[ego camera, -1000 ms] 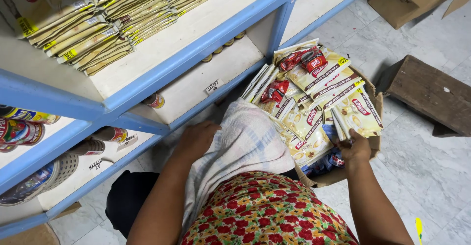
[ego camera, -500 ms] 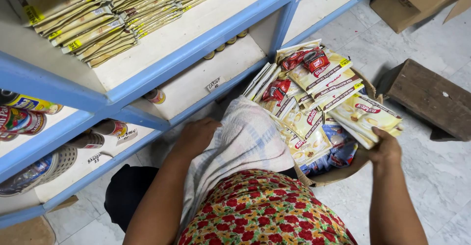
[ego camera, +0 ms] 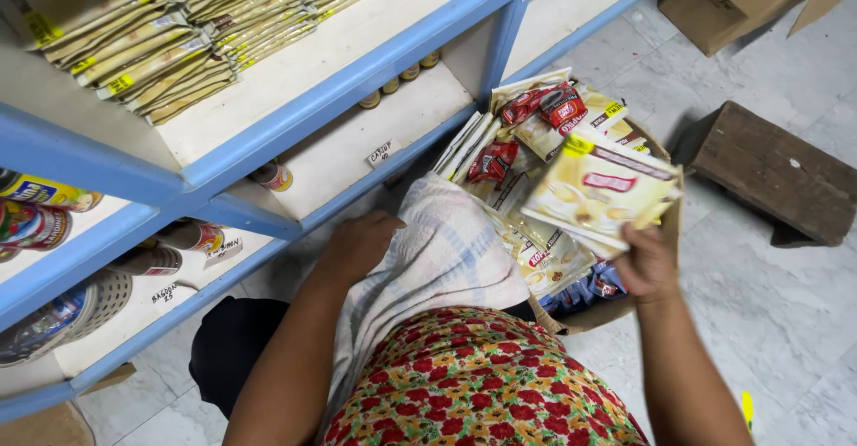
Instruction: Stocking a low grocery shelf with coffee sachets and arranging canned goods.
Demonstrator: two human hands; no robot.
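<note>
My right hand [ego camera: 649, 266] grips a small stack of cream and yellow sachet packets [ego camera: 600, 191], lifted above a cardboard box [ego camera: 668, 223] full of similar packets [ego camera: 543, 120]. My left hand [ego camera: 359, 242] rests on a pale checked cloth [ego camera: 437, 258] draped over my lap, just below the blue shelf edge. My flowered garment [ego camera: 473, 379] fills the bottom of the view.
A blue and white shelf unit [ego camera: 357, 75] stands at left; its upper shelf holds rows of flat packets [ego camera: 170, 35], lower shelves hold tins [ego camera: 36, 209] and small cans [ego camera: 272, 176]. A wooden stool [ego camera: 775, 171] and a cardboard carton [ego camera: 732, 0] sit on the tiled floor at right.
My right hand has taken hold of a stack of packets from the box's right side and lifted it up. My left hand stays on the cloth.
</note>
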